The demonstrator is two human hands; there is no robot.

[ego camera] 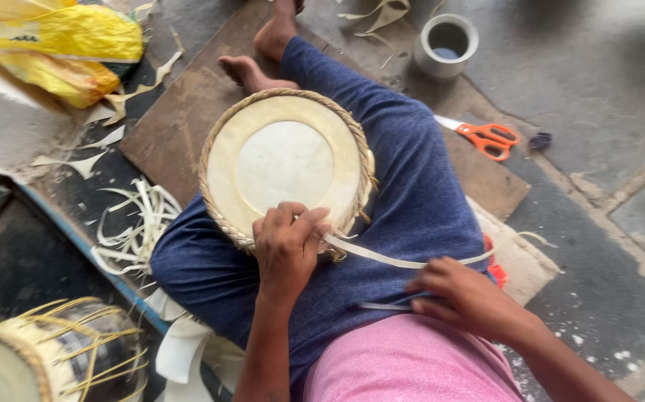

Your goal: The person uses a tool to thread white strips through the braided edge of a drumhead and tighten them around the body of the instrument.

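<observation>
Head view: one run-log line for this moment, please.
left hand: grips braided rim of round pale drumhead on lap | right hand: pinches thin pale strip | orange scissors: on floor

The person wears dark blue trousers (404, 193) of a soft, slightly creased cloth, which fill the middle of the frame from the lower left up to the top centre. A pink top (404, 365) shows at the bottom centre, its hem lying over the trousers' waist. Both forearms are bare, with no sleeves, watch or bracelet showing. The 2 feet (263, 52) at the top centre are bare too, with no shoes or socks.
</observation>
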